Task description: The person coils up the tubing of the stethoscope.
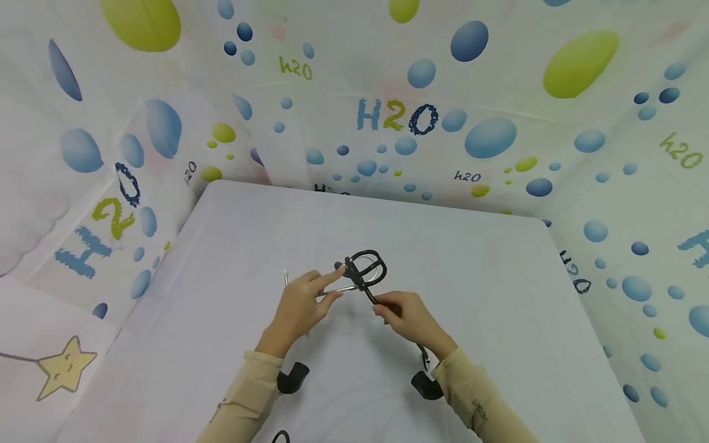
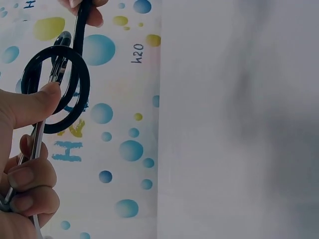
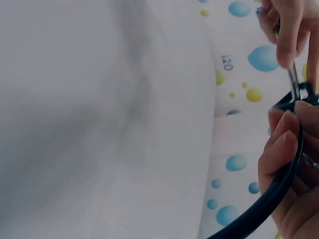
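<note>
A stethoscope with black tubing point(image 1: 384, 263) and metal ear tubes point(image 1: 348, 288) is held over the middle of the table. Its tubing is looped round the metal part in a loose bundle. My left hand point(image 1: 299, 304) grips the ear tubes, thumb along the metal point(image 2: 38, 142) in the left wrist view. A pale ear tip point(image 1: 285, 273) sticks out beyond that hand. With thumb and fingers, my right hand point(image 1: 411, 317) pinches the tubing just below the bundle. From there the tube point(image 3: 259, 211) runs back past the palm, and a shiny end piece point(image 1: 425, 359) hangs by the right wrist.
The white table point(image 1: 471, 258) spreads under both hands. Behind and beside it hangs a printed curtain point(image 1: 343, 80) with blue and green spots. Black wrist devices point(image 1: 293, 378) sit at both cuffs. A thin black loop point(image 1: 281, 436) shows at the front edge.
</note>
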`<state>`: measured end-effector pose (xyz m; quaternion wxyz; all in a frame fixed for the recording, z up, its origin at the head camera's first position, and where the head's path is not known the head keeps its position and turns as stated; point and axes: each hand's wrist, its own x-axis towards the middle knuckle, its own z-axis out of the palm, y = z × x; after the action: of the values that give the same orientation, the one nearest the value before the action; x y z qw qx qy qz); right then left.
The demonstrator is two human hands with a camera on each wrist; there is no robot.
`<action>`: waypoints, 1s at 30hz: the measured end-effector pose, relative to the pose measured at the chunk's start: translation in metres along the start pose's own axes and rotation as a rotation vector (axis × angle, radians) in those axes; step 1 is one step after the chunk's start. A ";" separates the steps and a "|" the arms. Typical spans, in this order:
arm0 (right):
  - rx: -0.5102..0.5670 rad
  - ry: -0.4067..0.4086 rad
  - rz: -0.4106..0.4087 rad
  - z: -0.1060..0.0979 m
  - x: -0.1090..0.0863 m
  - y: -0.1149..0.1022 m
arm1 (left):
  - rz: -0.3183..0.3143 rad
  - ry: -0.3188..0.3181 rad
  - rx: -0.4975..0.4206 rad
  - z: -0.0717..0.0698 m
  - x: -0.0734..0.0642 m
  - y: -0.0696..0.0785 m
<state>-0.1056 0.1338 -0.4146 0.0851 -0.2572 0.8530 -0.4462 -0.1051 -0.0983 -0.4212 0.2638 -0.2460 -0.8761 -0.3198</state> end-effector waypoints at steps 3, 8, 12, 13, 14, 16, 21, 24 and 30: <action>-0.086 -0.009 -0.044 0.000 0.000 -0.006 | -0.030 -0.009 0.001 0.002 -0.002 0.000; -0.168 -0.016 -0.091 -0.001 -0.002 -0.010 | -0.066 -0.050 0.008 0.002 -0.003 0.000; -0.231 -0.015 -0.106 0.001 -0.003 -0.012 | -0.108 -0.067 0.007 0.003 -0.005 0.001; -0.240 -0.012 -0.103 0.001 -0.003 -0.013 | -0.122 -0.069 0.002 0.003 -0.005 0.001; -0.245 -0.005 -0.099 0.001 -0.003 -0.013 | -0.134 -0.070 -0.003 0.003 -0.005 0.001; -0.252 0.009 -0.093 0.002 -0.003 -0.014 | -0.154 -0.070 -0.014 0.003 -0.005 0.002; -0.252 0.037 -0.091 0.003 -0.005 -0.012 | -0.151 -0.059 -0.027 0.004 -0.006 0.003; -0.255 0.050 -0.090 0.004 -0.007 -0.012 | -0.143 -0.054 -0.019 0.004 -0.007 0.003; -0.294 0.054 -0.123 0.002 -0.010 -0.017 | -0.126 -0.055 -0.005 0.008 -0.009 0.002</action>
<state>-0.0903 0.1291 -0.4031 -0.0039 -0.3063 0.8937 -0.3279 -0.0998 -0.0941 -0.4308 0.2183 -0.1998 -0.8960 -0.3311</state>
